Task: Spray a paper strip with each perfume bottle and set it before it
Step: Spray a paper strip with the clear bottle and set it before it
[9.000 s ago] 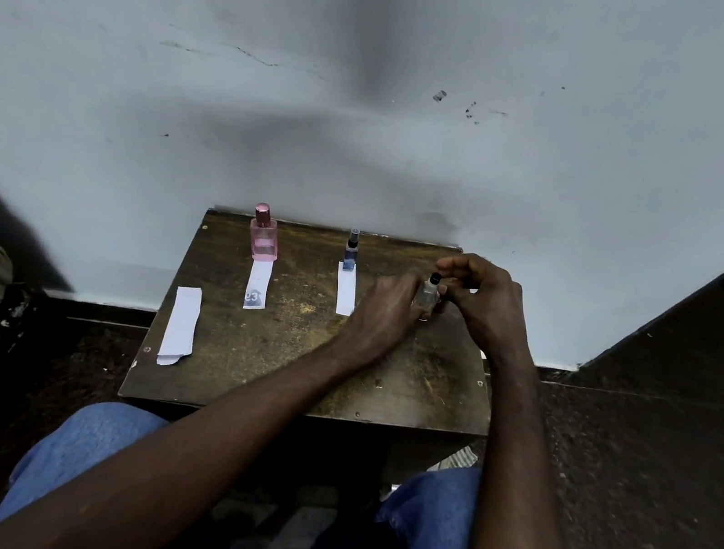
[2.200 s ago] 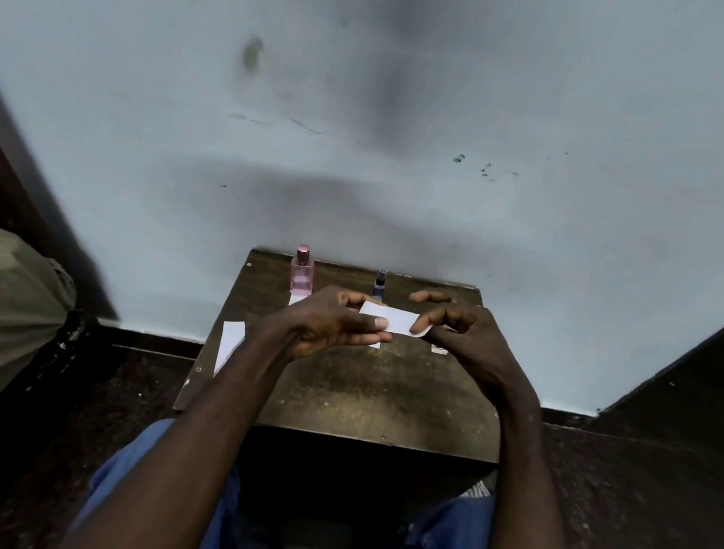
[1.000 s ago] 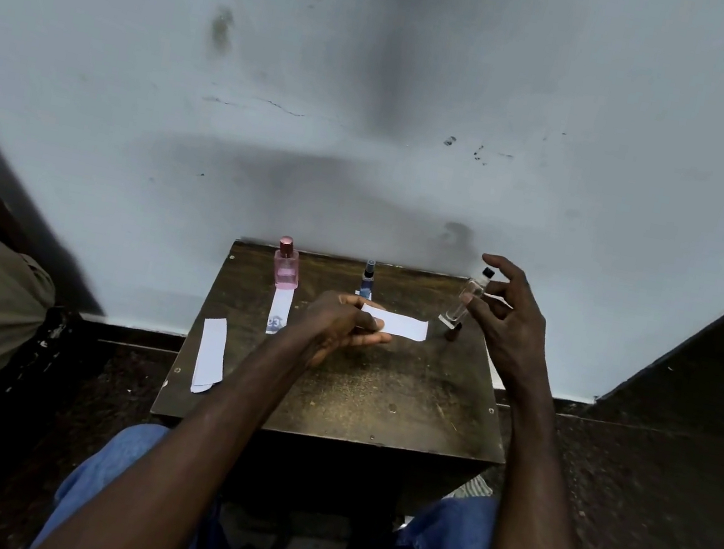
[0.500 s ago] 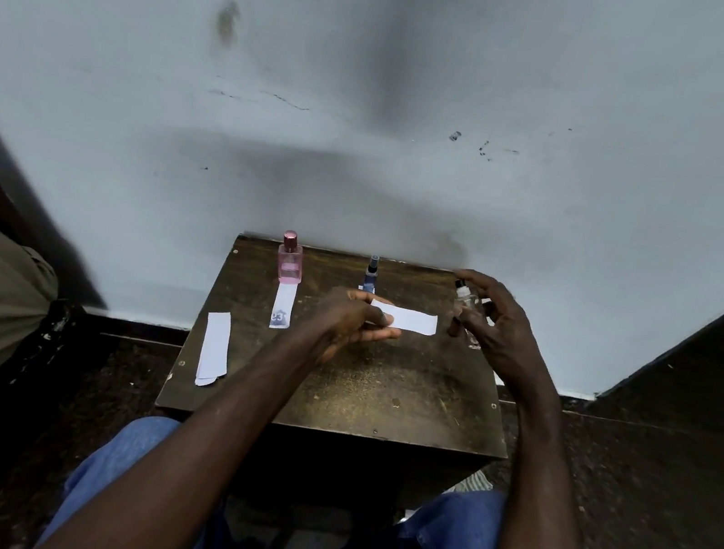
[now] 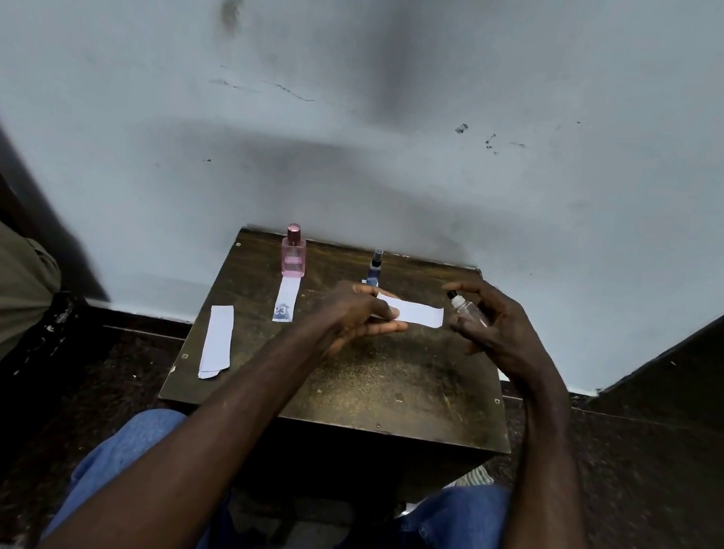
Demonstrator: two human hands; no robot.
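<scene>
Now, left to right. Spare strips lie on the table at its left edge, same spot as a second ago. Pink bottle stands far left with its printed strip flat just before it, unchanged. Blue bottle stands far middle; only a sliver of white shows at its base, the rest hidden by the left hand.

The left hand pinches the paper strip by its left end between thumb and fingers, holding it level above the table, right end free. It has barely moved.

Main change: the right hand, which had the clear bottle lifted high and away a second ago, has brought it down and in. The nozzle now sits just beside the strip's right end, tilted toward it. Fingers are curled round the bottle body, one finger arched over the cap; can't tell if it's pressing.

Judgement: third and last bottle, spray about to happen or happening. After that, strip and bottle go down at the far right.
</scene>
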